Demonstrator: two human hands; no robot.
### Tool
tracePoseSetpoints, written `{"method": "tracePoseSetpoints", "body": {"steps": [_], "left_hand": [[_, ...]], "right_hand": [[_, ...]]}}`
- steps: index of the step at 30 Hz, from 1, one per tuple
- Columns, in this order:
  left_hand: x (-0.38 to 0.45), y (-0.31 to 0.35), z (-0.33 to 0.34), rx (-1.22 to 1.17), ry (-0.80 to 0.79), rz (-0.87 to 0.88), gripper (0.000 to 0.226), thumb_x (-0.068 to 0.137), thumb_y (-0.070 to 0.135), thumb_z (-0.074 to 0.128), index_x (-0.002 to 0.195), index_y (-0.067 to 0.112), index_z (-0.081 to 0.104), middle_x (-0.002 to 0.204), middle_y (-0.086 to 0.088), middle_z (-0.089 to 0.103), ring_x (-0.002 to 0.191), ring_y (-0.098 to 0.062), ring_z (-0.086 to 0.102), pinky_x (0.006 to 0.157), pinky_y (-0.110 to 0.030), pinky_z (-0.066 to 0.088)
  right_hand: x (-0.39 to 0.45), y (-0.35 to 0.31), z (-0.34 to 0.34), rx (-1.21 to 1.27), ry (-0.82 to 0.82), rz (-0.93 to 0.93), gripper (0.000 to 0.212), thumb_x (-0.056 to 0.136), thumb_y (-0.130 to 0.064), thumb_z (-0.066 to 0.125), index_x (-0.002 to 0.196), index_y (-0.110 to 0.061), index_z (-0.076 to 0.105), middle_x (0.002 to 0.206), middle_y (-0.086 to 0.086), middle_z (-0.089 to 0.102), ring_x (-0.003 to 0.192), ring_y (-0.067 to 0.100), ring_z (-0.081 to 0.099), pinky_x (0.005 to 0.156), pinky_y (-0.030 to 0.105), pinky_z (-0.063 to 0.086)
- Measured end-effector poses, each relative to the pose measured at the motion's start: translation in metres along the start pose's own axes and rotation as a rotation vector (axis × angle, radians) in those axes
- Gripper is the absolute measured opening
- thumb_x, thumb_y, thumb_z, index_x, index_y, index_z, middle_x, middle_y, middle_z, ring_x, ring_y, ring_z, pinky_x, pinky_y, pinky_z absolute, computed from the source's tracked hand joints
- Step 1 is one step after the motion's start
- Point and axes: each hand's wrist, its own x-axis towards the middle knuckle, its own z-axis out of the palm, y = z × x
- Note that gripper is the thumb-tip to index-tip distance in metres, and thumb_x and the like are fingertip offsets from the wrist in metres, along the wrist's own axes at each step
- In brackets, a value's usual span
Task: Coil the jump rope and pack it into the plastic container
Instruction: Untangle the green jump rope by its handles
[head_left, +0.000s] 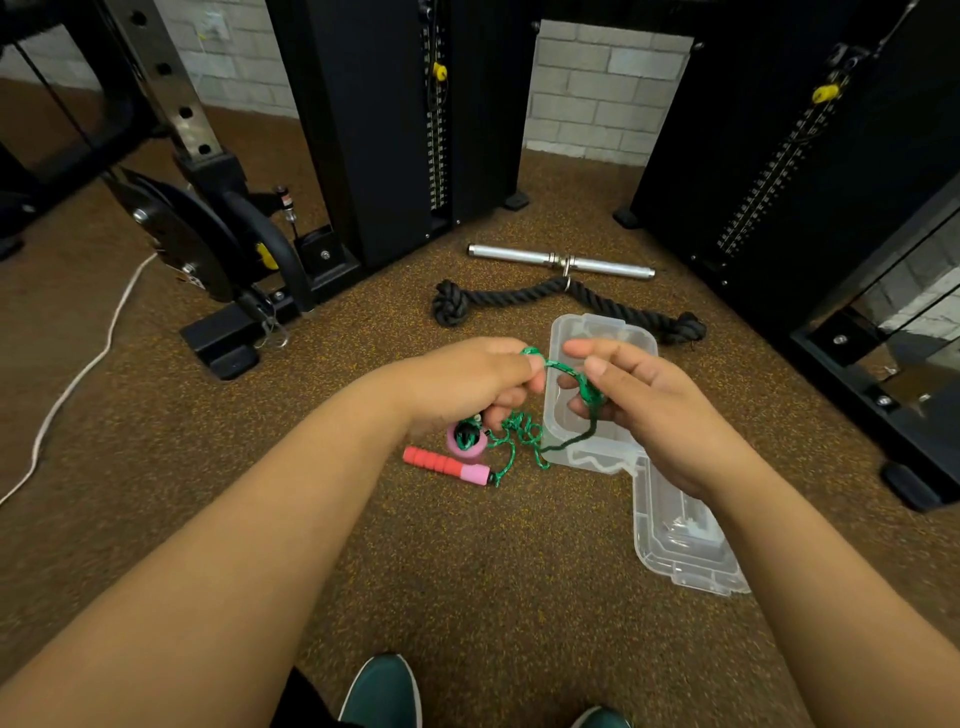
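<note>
above the speckled brown floor (363, 519), both hands meet over the near edge of the clear plastic container (571, 332). the left hand (467, 379) is closed, pinching the green jump rope (558, 366) between thumb and fingers. the right hand (639, 395) is curled around the same cord, which is wound in loops about its fingers, with a short stretch running between the two hands. more of the cord hangs down from the hands in a loose tangle (519, 436) that reaches the floor just left of the container.

one red and pink handle (447, 464) lies flat on the floor below the left hand, its cord end pointing toward the container. the other pink handle (466, 438) sits just above it, seen end-on, partly hidden by the left hand.

the container stands open and upright on the floor, and i can see nothing inside it apart from what the right hand covers. its clear lid (680, 540) lies on the floor just beside it, on the near right.

beyond the container lie a black tricep rope (509, 296) and a chrome bar (519, 254), side by side, in front of the black cable machine (389, 130). a white cord (78, 374) trails across the floor at the left. two green shoes (384, 691) show at the bottom edge.
</note>
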Motion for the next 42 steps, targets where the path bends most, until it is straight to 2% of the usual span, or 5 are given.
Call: {"method": "tracePoseSetpoints", "body": {"steps": [17, 23, 33, 38, 42], "left_hand": [[0.003, 0.002, -0.002, -0.138, 0.144, -0.049, 0.026, 0.095, 0.016, 0.037, 0.07, 0.017, 0.046, 0.055, 0.003, 0.03, 0.047, -0.012, 0.025, 0.048, -0.024, 0.029], [0.004, 0.004, -0.004, -0.164, 0.23, -0.033, 0.026, 0.095, 0.014, 0.034, 0.071, 0.017, 0.044, 0.053, 0.003, 0.03, 0.046, -0.012, 0.025, 0.046, -0.022, 0.03], [0.006, 0.004, -0.001, -0.181, 0.252, -0.032, 0.026, 0.096, 0.016, 0.035, 0.072, 0.016, 0.046, 0.05, 0.005, 0.031, 0.043, -0.011, 0.027, 0.046, -0.023, 0.03], [0.006, 0.004, -0.003, -0.209, 0.281, -0.003, 0.028, 0.097, 0.02, 0.036, 0.071, 0.017, 0.046, 0.047, 0.008, 0.032, 0.042, -0.01, 0.027, 0.046, -0.022, 0.031], [0.007, 0.003, -0.005, -0.209, 0.299, -0.017, 0.027, 0.096, 0.018, 0.036, 0.071, 0.016, 0.046, 0.048, 0.007, 0.032, 0.042, -0.01, 0.027, 0.045, -0.023, 0.031]], "right_hand": [[-0.001, -0.002, -0.006, 0.037, 0.064, -0.064, 0.019, 0.081, -0.001, 0.064, 0.09, -0.017, 0.065, 0.079, -0.004, 0.064, 0.077, 0.007, 0.059, 0.077, 0.021, 0.049], [-0.004, -0.002, -0.004, 0.093, 0.004, 0.039, 0.033, 0.079, -0.041, 0.056, 0.1, -0.021, 0.073, 0.085, -0.001, 0.064, 0.08, 0.011, 0.056, 0.089, 0.031, 0.048], [-0.008, -0.008, 0.0, 0.032, -0.039, -0.029, 0.024, 0.078, -0.044, 0.066, 0.063, -0.025, 0.068, 0.065, -0.013, 0.059, 0.066, 0.008, 0.049, 0.065, 0.021, 0.042], [-0.006, -0.007, -0.001, -0.16, -0.046, 0.081, 0.024, 0.084, -0.033, 0.064, 0.108, -0.03, 0.066, 0.07, 0.003, 0.051, 0.061, 0.009, 0.045, 0.059, 0.023, 0.036], [-0.01, -0.011, -0.003, -0.269, -0.105, 0.188, 0.021, 0.085, -0.046, 0.058, 0.082, -0.032, 0.074, 0.063, -0.005, 0.052, 0.055, 0.007, 0.041, 0.062, 0.023, 0.033]]}}
